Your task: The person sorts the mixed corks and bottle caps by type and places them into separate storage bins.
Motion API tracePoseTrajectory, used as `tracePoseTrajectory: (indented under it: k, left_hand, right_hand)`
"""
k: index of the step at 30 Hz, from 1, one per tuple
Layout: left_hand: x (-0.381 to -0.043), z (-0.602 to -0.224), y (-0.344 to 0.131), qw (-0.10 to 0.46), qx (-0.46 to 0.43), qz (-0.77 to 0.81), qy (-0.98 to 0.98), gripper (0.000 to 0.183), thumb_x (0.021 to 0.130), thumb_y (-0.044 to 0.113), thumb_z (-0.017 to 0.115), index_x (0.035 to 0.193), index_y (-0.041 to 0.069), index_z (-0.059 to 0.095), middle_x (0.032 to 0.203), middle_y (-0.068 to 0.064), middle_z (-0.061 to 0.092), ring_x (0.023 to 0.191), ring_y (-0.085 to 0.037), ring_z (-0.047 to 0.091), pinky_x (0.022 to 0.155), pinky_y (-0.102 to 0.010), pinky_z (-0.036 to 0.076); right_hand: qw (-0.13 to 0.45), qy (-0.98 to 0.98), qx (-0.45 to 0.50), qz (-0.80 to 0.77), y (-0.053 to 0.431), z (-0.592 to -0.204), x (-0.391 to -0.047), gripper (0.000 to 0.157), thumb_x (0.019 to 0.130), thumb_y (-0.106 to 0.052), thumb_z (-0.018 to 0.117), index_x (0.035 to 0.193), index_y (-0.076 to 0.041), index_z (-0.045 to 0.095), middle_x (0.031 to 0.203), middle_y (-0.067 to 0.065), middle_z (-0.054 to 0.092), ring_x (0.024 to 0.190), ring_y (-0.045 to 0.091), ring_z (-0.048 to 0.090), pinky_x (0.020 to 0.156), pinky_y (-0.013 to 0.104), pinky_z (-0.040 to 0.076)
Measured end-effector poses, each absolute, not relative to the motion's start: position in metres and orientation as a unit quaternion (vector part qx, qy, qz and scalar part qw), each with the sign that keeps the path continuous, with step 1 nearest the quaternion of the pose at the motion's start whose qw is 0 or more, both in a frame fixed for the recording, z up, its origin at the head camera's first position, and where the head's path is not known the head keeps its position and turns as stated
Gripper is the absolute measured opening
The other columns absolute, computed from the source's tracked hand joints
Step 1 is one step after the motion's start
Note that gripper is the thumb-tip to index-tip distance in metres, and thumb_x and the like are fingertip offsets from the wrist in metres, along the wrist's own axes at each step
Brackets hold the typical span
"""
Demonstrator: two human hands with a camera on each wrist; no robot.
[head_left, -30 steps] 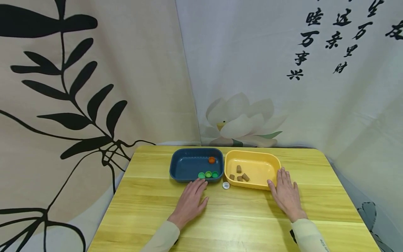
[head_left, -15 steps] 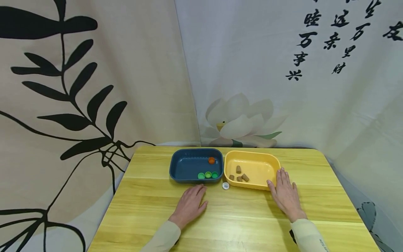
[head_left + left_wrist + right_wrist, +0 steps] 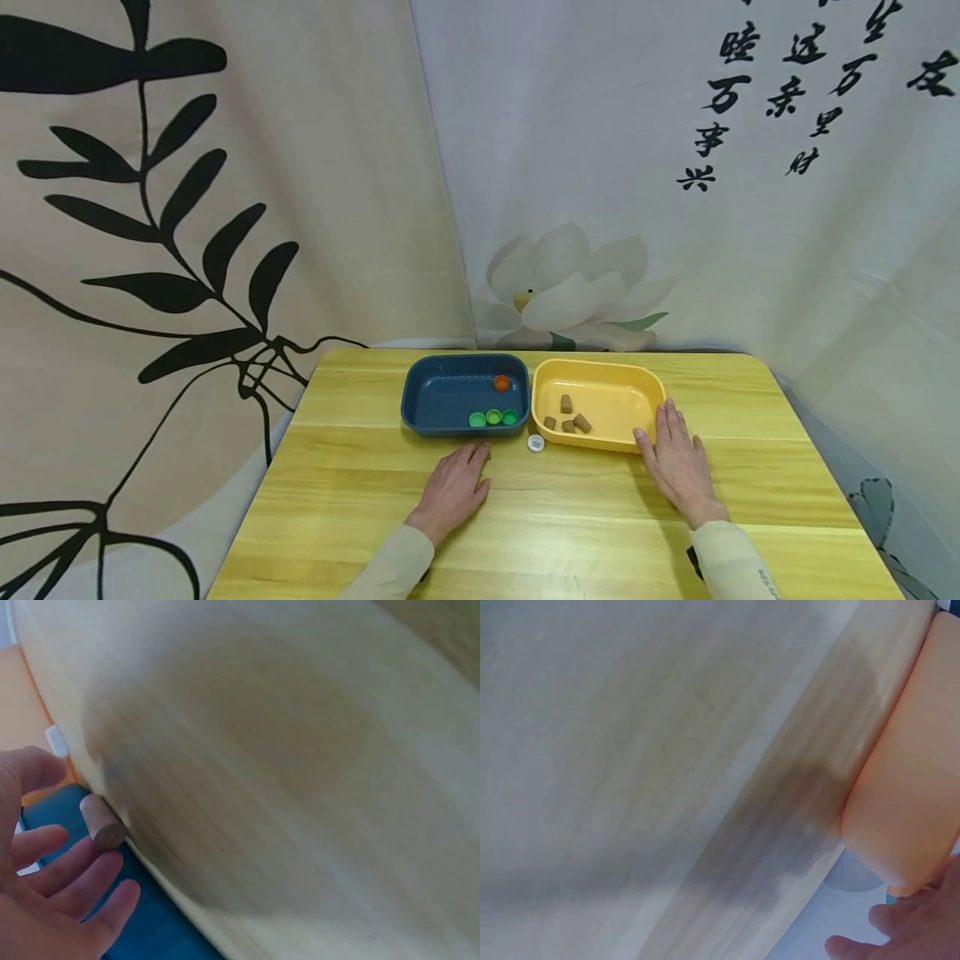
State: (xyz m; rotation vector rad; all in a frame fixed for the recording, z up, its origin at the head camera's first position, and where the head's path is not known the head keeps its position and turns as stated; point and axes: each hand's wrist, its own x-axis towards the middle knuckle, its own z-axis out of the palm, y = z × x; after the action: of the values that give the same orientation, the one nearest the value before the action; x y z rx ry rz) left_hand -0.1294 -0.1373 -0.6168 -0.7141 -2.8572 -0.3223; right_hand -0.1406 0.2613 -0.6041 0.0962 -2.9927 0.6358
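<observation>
My left hand [image 3: 450,487] lies on the table just in front of the blue tray [image 3: 442,400], fingers loosely bent. In the left wrist view, a brown cork [image 3: 103,823] lies at its middle fingertips against the blue tray, with the thumb well apart from it. The head view hides this cork behind the hand. My right hand [image 3: 681,467] touches the front right corner of the yellow tray [image 3: 630,404], fingers extended along its side and thumb at the front rim. Several corks [image 3: 582,422] lie in the yellow tray's left part.
Three green bottle caps [image 3: 493,417] line the blue tray's front side, with an orange cap [image 3: 502,382] behind them. A white cap [image 3: 536,443] lies on the wooden table [image 3: 570,533] before the gap between trays. A printed curtain [image 3: 360,167] hangs behind.
My left hand has drawn back slightly from the blue tray's front rim, and its fingers have bent more. The right hand stays at the yellow tray.
</observation>
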Motion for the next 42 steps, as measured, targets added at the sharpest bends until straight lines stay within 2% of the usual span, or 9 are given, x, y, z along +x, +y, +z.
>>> tracePoseTrajectory:
  k: [5, 12, 16, 21, 26, 29, 32, 42]
  left_hand:
    - [-0.127, -0.613, -0.138, 0.09, -0.246, -0.116, -0.958, 0.042, 0.093, 0.022, 0.077, 0.132, 0.007, 0.067, 0.118, -0.006, 0.067, 0.107, -0.024, 0.067, 0.092, -0.042, 0.055]
    - [-0.121, -0.611, -0.14, 0.092, -0.241, -0.127, -0.958, 0.041, 0.092, 0.022, 0.079, 0.131, 0.011, 0.07, 0.114, -0.003, 0.066, 0.1, -0.02, 0.064, 0.087, -0.039, 0.056]
    - [-0.122, -0.613, -0.141, 0.091, -0.205, -0.128, -0.966, 0.05, 0.092, 0.035, 0.079, 0.134, 0.01, 0.068, 0.116, -0.006, 0.062, 0.102, -0.023, 0.061, 0.085, -0.042, 0.055]
    - [-0.126, -0.616, -0.138, 0.072, -0.149, -0.107, -0.98, 0.065, 0.092, 0.058, 0.068, 0.134, 0.008, 0.066, 0.115, -0.012, 0.062, 0.103, -0.03, 0.061, 0.085, -0.049, 0.052]
    - [-0.129, -0.615, -0.132, 0.062, -0.128, -0.085, -0.986, 0.066, 0.092, 0.066, 0.063, 0.124, 0.008, 0.071, 0.109, -0.012, 0.065, 0.101, -0.032, 0.062, 0.084, -0.05, 0.051]
    - [-0.13, -0.614, -0.128, 0.084, -0.131, -0.07, -0.985, 0.054, 0.091, 0.062, 0.069, 0.107, 0.01, 0.074, 0.1, -0.01, 0.065, 0.094, -0.03, 0.063, 0.08, -0.049, 0.051]
    - [-0.131, -0.615, -0.126, 0.098, -0.137, -0.058, -0.984, 0.043, 0.089, 0.056, 0.075, 0.099, 0.013, 0.074, 0.095, -0.007, 0.064, 0.091, -0.029, 0.062, 0.08, -0.049, 0.051]
    - [-0.13, -0.619, -0.13, 0.128, -0.169, -0.042, -0.976, 0.018, 0.087, 0.034, 0.084, 0.094, 0.019, 0.077, 0.092, -0.001, 0.064, 0.091, -0.026, 0.064, 0.083, -0.048, 0.053]
  right_hand:
    - [0.04, -0.976, 0.032, 0.209, 0.262, -0.606, -0.141, 0.079, 0.113, -0.05, 0.026, 0.16, 0.012, 0.01, 0.169, 0.029, 0.004, 0.152, 0.053, 0.016, 0.111, 0.079, 0.017]
    - [0.049, -0.976, 0.033, 0.208, 0.262, -0.607, -0.141, 0.079, 0.113, -0.049, 0.026, 0.16, 0.012, 0.01, 0.168, 0.03, 0.006, 0.151, 0.054, 0.018, 0.11, 0.079, 0.018]
    - [0.051, -0.976, 0.033, 0.207, 0.262, -0.606, -0.142, 0.078, 0.113, -0.048, 0.027, 0.16, 0.012, 0.012, 0.168, 0.03, 0.007, 0.15, 0.054, 0.019, 0.109, 0.079, 0.02]
    - [0.046, -0.977, 0.032, 0.207, 0.262, -0.606, -0.141, 0.079, 0.113, -0.049, 0.027, 0.16, 0.012, 0.012, 0.169, 0.03, 0.005, 0.15, 0.054, 0.019, 0.109, 0.079, 0.019]
    - [0.04, -0.976, 0.031, 0.211, 0.262, -0.606, -0.14, 0.08, 0.112, -0.05, 0.026, 0.161, 0.011, 0.01, 0.169, 0.028, 0.003, 0.15, 0.054, 0.018, 0.109, 0.079, 0.019]
    - [0.035, -0.976, 0.03, 0.214, 0.262, -0.606, -0.14, 0.08, 0.112, -0.05, 0.026, 0.161, 0.011, 0.009, 0.17, 0.028, 0.001, 0.151, 0.054, 0.017, 0.11, 0.079, 0.018]
    - [0.033, -0.976, 0.03, 0.215, 0.262, -0.606, -0.14, 0.08, 0.112, -0.051, 0.025, 0.161, 0.011, 0.009, 0.169, 0.028, 0.002, 0.151, 0.054, 0.017, 0.11, 0.079, 0.018]
    - [0.038, -0.976, 0.031, 0.214, 0.262, -0.606, -0.14, 0.079, 0.112, -0.05, 0.026, 0.161, 0.011, 0.01, 0.17, 0.028, 0.002, 0.15, 0.055, 0.018, 0.11, 0.079, 0.018]
